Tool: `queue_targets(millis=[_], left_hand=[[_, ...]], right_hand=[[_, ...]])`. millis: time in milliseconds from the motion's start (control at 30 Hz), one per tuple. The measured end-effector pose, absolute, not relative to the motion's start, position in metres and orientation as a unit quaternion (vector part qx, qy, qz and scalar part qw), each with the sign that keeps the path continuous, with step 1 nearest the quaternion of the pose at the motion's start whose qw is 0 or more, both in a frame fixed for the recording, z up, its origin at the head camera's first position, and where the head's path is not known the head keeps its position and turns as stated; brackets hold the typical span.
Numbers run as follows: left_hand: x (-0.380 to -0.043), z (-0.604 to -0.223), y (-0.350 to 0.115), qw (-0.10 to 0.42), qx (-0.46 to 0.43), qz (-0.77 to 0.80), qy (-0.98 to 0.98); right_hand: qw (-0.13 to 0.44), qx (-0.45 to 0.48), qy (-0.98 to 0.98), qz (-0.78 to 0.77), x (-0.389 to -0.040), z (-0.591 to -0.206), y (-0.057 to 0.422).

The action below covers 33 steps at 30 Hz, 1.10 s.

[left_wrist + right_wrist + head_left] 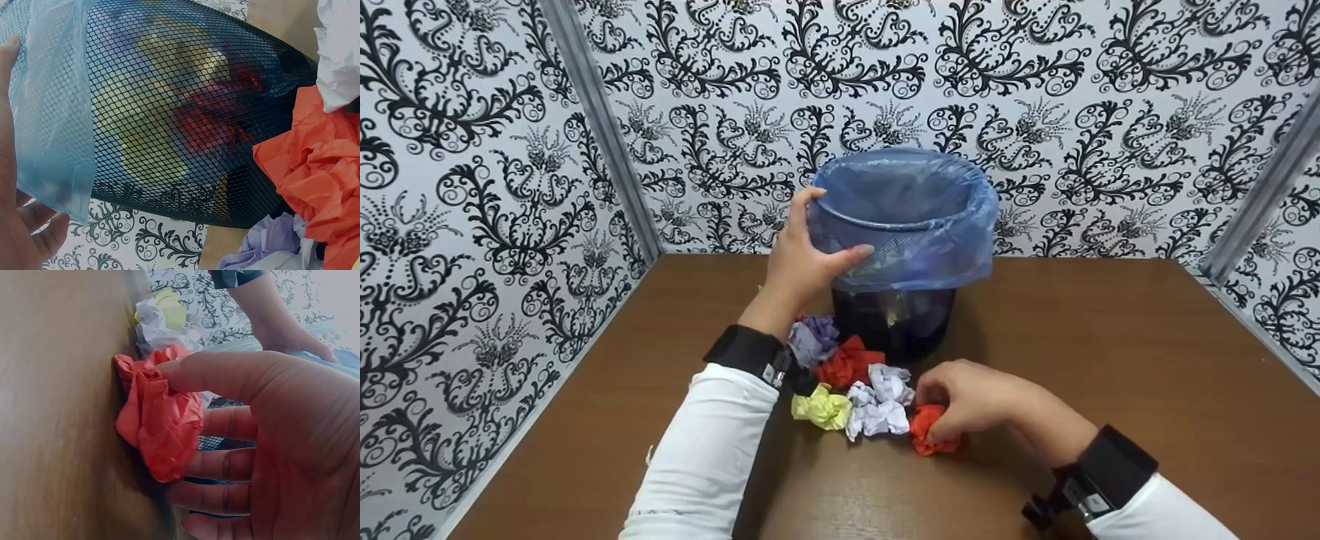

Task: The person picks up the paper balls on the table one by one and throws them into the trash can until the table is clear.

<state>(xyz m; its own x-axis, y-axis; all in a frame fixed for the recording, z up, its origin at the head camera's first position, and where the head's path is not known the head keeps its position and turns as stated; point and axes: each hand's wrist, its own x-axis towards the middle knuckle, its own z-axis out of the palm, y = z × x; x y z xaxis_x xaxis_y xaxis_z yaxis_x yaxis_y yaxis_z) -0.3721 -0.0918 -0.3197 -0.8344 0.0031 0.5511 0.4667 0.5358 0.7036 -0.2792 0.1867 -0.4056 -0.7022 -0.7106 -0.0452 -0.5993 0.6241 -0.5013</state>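
My left hand [801,262] holds the upper left side of a black mesh wastebasket [896,322], over the blue bin liner [960,251] folded across its rim. The thumb lies on the front, with the fingers around the side. Through the mesh in the left wrist view show yellow and red papers [205,126] inside. In front of the basket, my right hand [982,397] grips a crumpled red paper ball [163,427] between thumb and fingers, low over the table. White paper balls [877,412] lie just left of it.
Farther left are a yellow paper ball [821,407], another red one [851,361] and a purple one [814,334], clustered at the basket's foot. The brown table [1110,337] meets patterned wall panels [720,120] at the back and sides.
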Motion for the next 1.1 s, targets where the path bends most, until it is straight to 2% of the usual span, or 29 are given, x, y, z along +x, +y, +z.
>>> queue_targets(millis=[367,833,1100], left_hand=[[-0.3721,-0.3189,-0.0918,0.241,-0.131,-0.465,-0.842],[-0.3722,-0.3196,-0.0924,0.247,-0.141,-0.472,-0.834],[-0.3722,-0.3205,-0.0919,0.246,-0.142,-0.475,-0.833]], right_hand=[[0.158,-0.361,0.889,-0.234,-0.2741,-0.4048,0.1817],[0.152,-0.375,0.894,-0.193,-0.2719,-0.4037,0.1794],[0.177,-0.371,0.892,-0.189,-0.2715,-0.4026,0.1824]])
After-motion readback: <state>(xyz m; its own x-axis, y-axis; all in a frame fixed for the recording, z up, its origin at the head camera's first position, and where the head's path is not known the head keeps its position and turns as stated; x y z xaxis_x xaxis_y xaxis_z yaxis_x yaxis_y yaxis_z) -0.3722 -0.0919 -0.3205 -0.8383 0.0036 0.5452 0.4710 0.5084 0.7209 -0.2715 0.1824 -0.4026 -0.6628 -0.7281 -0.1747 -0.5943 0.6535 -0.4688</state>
